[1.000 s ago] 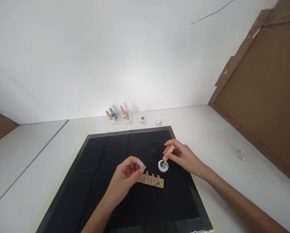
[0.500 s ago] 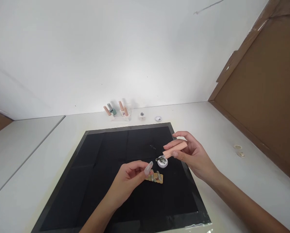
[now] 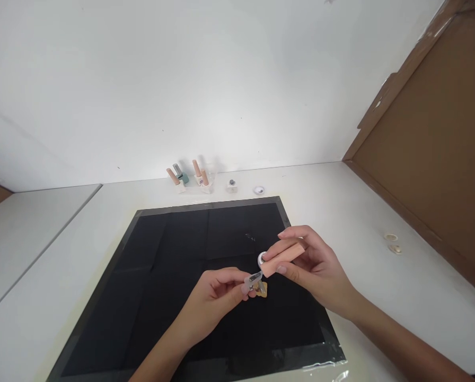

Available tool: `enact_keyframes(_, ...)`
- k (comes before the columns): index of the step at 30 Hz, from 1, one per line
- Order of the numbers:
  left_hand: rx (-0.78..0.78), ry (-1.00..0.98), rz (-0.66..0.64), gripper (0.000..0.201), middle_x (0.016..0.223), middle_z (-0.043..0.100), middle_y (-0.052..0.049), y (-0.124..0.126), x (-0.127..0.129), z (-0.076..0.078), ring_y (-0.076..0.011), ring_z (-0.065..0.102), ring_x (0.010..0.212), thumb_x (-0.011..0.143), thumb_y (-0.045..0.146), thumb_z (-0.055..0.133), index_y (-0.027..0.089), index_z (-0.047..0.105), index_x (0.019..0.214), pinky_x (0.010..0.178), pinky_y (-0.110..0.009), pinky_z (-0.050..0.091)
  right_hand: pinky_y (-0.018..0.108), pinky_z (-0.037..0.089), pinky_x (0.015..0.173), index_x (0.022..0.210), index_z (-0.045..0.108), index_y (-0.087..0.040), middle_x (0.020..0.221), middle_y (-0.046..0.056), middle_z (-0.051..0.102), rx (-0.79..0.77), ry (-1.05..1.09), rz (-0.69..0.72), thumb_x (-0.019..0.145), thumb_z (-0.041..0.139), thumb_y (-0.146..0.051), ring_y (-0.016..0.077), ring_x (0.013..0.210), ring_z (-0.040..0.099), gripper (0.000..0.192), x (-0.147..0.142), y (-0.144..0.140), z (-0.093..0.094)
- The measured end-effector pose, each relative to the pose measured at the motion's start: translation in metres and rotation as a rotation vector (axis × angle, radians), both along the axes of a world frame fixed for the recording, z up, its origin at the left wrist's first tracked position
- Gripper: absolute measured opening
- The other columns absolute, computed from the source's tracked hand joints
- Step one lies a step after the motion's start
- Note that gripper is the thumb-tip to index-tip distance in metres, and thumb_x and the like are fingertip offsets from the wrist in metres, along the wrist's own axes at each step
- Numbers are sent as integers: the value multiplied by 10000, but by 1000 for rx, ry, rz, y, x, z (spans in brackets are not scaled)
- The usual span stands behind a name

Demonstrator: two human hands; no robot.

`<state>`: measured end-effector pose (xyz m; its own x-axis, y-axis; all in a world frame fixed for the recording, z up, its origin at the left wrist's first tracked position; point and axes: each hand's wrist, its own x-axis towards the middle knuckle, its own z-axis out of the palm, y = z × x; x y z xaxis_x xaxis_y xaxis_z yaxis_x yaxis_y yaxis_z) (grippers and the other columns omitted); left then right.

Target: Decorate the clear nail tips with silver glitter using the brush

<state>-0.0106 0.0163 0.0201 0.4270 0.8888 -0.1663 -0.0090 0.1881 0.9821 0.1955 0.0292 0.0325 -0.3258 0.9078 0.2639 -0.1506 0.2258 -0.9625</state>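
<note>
Jar [image 3: 260,260] shows only partly behind the right hand [image 3: 320,268].

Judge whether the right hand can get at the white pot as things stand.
Probably yes: the white pot sits on the black mat close to the right hand, partly hidden behind it, with nothing seen blocking the way. The brush in that hand, though, leaves little room to grasp.
</note>
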Motion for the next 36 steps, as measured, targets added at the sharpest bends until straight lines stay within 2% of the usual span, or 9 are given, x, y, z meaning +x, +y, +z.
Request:
enact_keyframes(13,-50,-37,17,147,683,658,-15,0,1,-2,-123,549,650,807,280,655,175,737,744,650,-229,441,281,514,771,1055,520,-285,875,-9,719,-12,-2,-39,838,642,-165,135,835,673,276,4,5,2)
enact_keyframes(19,-77,-52,65,168,694,658,-19,0,2,-3,-131,573,676,794,321,673,164,735,791,682,-244,448,253,525,704,1021,516,-289,929,-2,685,-163,156,-24,825,655,-196,127,802,646,257,10,12,5)
enact_keyframes(25,-126,-95,86,147,714,688,-33,0,3,-6,-147,605,685,772,303,698,158,720,775,723,-279,473,236,512,662,820,581,-231,830,-14,602,-325,246,-63,683,765,-183,113,711,576,235,13,19,10)
enact_keyframes(30,-122,-115,102,106,670,662,-7,1,3,-8,-126,582,660,751,265,720,164,701,723,698,-246,462,266,509,710,922,616,-235,849,2,669,-404,331,-26,665,769,-138,129,751,611,314,13,21,6)
enact_keyframes(36,-110,-89,108,96,668,639,9,3,2,-9,-111,549,658,771,252,697,173,694,717,678,-217,434,315,491,827,997,632,-239,987,17,678,-479,389,17,762,693,-154,149,872,631,257,11,21,0)
